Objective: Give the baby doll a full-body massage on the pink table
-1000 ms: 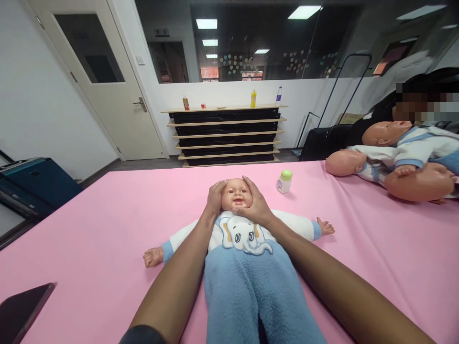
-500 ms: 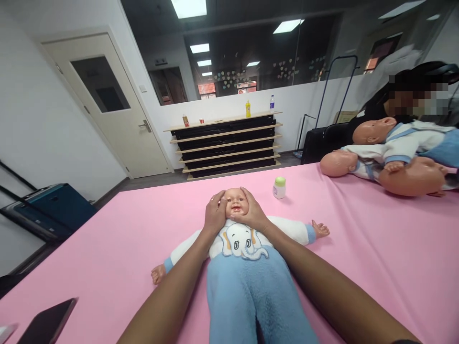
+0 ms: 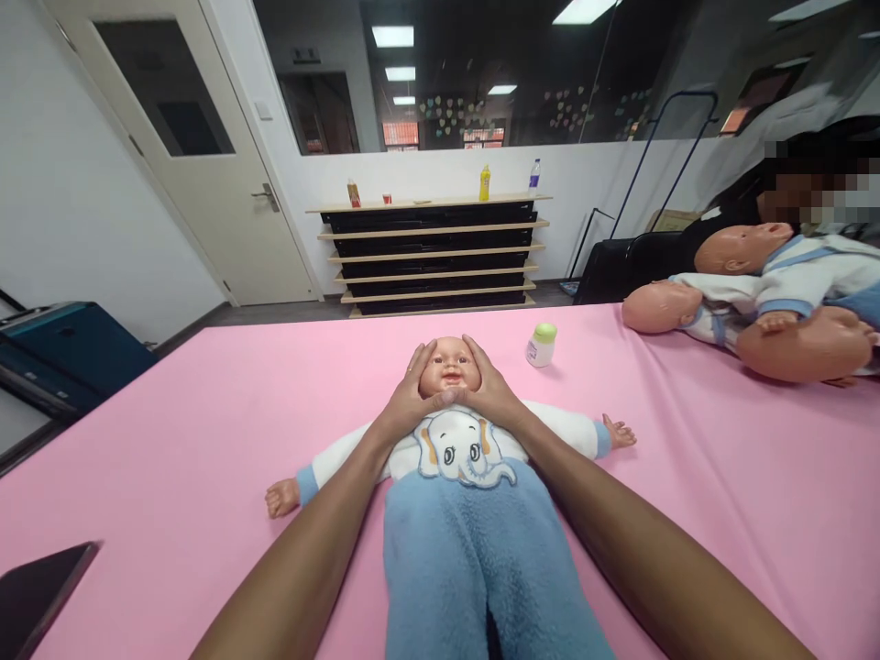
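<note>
A baby doll point(image 3: 450, 458) lies on its back on the pink-covered table point(image 3: 206, 412), arms spread. It wears a white top with an elephant face and fuzzy blue trousers. My left hand point(image 3: 412, 394) cups the left side of its head, and my right hand point(image 3: 491, 390) cups the other side. Both thumbs come together at the chin, below the smiling mouth. My fingers lie along the temples and cheeks, partly hidden behind them. A small white jar with a green lid point(image 3: 542, 346) stands beyond my right hand, apart from it.
Several more dolls point(image 3: 660, 307) lie piled at the table's right, beside a person in dark clothing. A dark phone point(image 3: 45, 591) rests at the near left. Behind the table stands a low shelf stack point(image 3: 433, 247) with bottles on top; a door point(image 3: 199, 183) is at the left.
My left thumb has come down to the doll's chin and meets the right thumb there. More of the doll's face shows. The camera view has shifted and tilted slightly.
</note>
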Tool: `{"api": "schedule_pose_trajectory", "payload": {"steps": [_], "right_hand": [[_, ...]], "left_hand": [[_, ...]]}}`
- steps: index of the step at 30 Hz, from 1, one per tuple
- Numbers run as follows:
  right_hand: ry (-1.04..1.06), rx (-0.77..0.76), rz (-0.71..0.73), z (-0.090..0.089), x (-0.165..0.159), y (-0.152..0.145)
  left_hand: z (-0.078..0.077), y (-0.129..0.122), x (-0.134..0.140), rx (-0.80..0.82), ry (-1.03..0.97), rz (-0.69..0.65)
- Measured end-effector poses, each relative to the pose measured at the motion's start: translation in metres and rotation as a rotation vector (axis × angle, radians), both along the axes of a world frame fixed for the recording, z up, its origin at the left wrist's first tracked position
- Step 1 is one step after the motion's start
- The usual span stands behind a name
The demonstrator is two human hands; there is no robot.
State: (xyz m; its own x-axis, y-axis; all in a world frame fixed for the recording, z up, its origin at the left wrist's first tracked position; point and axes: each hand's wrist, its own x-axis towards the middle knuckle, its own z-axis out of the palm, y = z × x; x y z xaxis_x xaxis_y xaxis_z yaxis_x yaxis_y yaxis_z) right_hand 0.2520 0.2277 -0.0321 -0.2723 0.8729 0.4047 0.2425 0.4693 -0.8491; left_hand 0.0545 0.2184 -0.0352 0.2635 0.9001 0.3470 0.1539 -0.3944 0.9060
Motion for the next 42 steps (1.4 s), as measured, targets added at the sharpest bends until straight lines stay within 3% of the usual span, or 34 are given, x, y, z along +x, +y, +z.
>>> {"api": "schedule_pose_trajectory", "payload": {"steps": [7,18,20,25,27,31,38,42], "right_hand": [[0.092,-0.118,0.116,0.004,0.011,0.005],[0.594,-0.512,0.476,0.009,0.012,0.004],[0.593,-0.505,0.465,0.009,0.011,0.003],[0.268,-0.213,0.198,0.002,0.007,0.003],[0.212,-0.167,0.168,0.001,0.007,0.004],[0.274,-0.206,0.227,0.001,0.009,0.005],[0.557,-0.467,0.420,0.004,0.010,0.007],[0.624,-0.520,0.462,0.007,0.010,0.005]], "left_hand": [[0.007,-0.002,0.000,-0.102,-0.182,-0.032],[0.005,0.003,0.001,-0.327,-0.507,-0.222],[0.005,0.002,0.002,-0.299,-0.484,-0.196],[0.005,-0.001,0.004,-0.126,-0.290,-0.073],[0.006,-0.001,0.005,-0.112,-0.274,-0.061],[0.008,-0.002,0.005,-0.161,-0.335,-0.095],[0.009,-0.001,0.003,-0.317,-0.506,-0.193],[0.008,0.001,0.003,-0.361,-0.554,-0.180]]}}
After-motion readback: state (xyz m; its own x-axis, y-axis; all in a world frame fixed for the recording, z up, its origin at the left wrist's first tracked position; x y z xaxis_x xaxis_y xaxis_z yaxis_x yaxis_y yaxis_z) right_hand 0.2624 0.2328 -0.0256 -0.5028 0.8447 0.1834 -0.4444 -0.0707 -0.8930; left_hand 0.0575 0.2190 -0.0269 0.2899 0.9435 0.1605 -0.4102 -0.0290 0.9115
